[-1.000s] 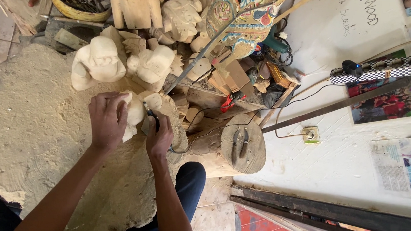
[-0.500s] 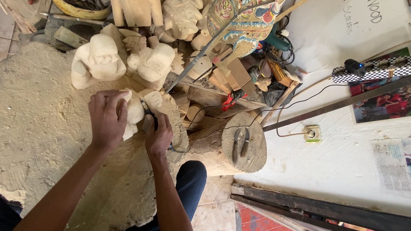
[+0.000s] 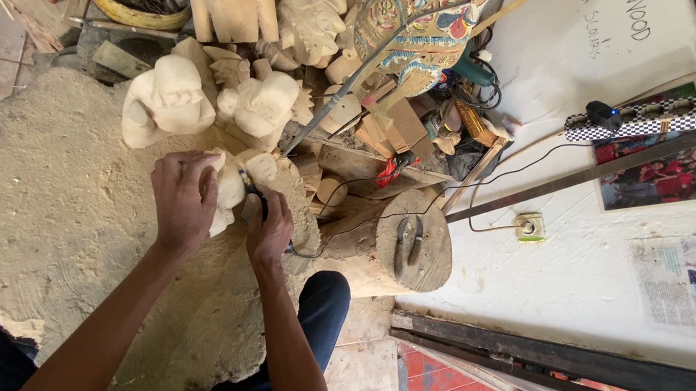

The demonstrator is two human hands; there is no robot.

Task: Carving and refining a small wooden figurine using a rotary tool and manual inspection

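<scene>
Head view: the left hand (image 3: 184, 202) lies palm down over a small pale carving (image 3: 229, 187), fingers curled round its left side and pressing it down. The carving rests on the sawdust-covered block (image 3: 44, 211) that fills the left of the view, just below two larger unpainted figures (image 3: 173, 101). The right hand (image 3: 269, 232) sits just right of the carving, fingers closed round a dark tool (image 3: 255, 202) whose tip meets the wood; most of the tool is hidden under the hand, so its kind cannot be told. A black cord (image 3: 336, 232) runs from under that hand across a round log (image 3: 410, 250) towards a wall socket (image 3: 528, 227). A dark metal piece lies on the flat top of the log.

Above the hands stands a heap of pale carvings (image 3: 305, 20), a painted mask (image 3: 418, 21) in many colours, and loose wood offcuts (image 3: 396, 124). A yellow bowl (image 3: 133, 9) of dark scraps sits at the upper left. A long metal bar (image 3: 584, 178) leans across the white wall, with pictures (image 3: 660, 177) pinned beside it. The person's knee in dark trousers (image 3: 322, 302) shows beneath the right forearm.
</scene>
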